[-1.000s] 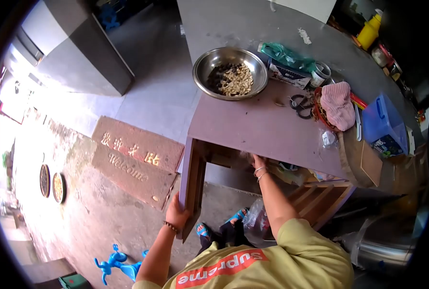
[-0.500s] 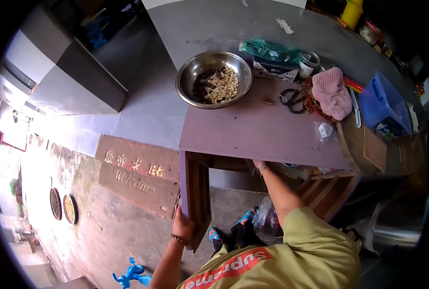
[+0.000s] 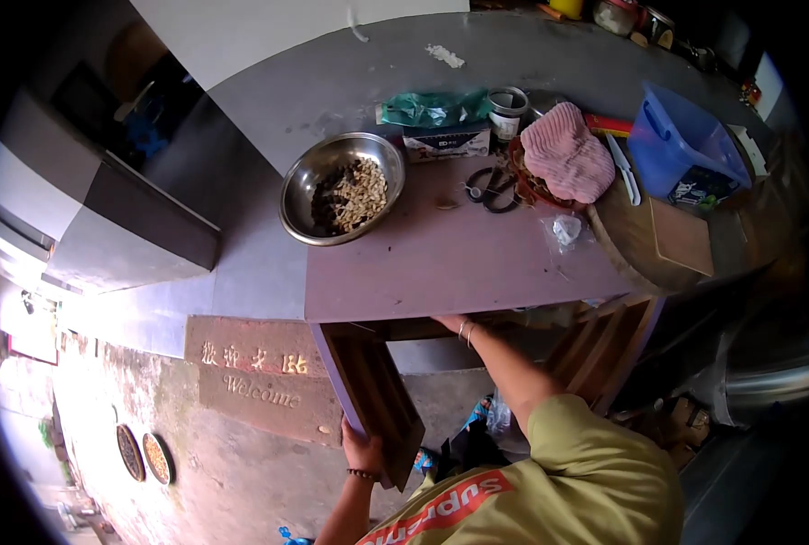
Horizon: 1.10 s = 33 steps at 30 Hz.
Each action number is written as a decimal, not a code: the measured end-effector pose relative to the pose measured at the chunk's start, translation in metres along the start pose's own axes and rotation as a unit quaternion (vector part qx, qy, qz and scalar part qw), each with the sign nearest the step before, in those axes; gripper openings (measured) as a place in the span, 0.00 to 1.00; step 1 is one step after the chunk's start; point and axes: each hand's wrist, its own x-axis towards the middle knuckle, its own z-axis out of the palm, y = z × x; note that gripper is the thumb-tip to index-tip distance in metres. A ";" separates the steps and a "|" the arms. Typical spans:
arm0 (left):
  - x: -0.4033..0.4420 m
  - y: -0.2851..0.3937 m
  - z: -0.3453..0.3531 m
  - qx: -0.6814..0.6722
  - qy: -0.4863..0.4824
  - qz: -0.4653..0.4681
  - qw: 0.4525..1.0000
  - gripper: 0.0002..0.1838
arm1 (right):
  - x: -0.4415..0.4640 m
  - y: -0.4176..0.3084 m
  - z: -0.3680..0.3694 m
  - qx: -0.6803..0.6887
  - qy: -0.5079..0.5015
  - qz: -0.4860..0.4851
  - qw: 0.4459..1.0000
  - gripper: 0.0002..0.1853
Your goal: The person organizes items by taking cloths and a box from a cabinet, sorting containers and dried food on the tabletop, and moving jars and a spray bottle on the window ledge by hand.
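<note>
My left hand [image 3: 362, 446] is wrapped round the outer edge of the left cabinet door [image 3: 368, 391], which stands swung out with its brown inner side showing. My right hand [image 3: 448, 322] reaches under the front edge of the mauve cabinet top [image 3: 459, 272]. Its fingers are hidden inside, so what they touch cannot be seen. On the right, the other cabinet door [image 3: 609, 350] also stands open. Above my hands, on the top, sit a steel bowl [image 3: 295, 204] with pale and dark dried pieces, and black scissors [image 3: 493, 191].
A pink cloth [image 3: 568, 154] covers a red basket beside a knife [image 3: 624, 171] and a blue bin [image 3: 686, 150]. Behind are a box [image 3: 445, 145], a green bag [image 3: 436, 109] and a can [image 3: 507, 109]. A welcome mat [image 3: 259, 372] and two round trays [image 3: 157, 459] lie on the floor.
The view has shifted, so the tabletop things appear further left and the bowl lower. My left hand stays on the door and my right hand stays under the top.
</note>
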 end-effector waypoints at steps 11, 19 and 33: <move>-0.003 0.009 0.030 -0.006 0.047 0.015 0.999 0.31 | -0.076 0.112 0.010 -0.145 -0.070 0.105 0.981 0.34; -0.004 0.050 0.086 -0.082 0.097 -0.005 0.992 0.31 | -0.126 0.042 -0.012 -0.304 -0.199 -0.001 0.932 0.28; 0.035 0.056 0.160 -0.090 0.044 -0.016 0.995 0.50 | -0.207 -0.005 -0.118 -0.384 -0.135 0.021 0.913 0.26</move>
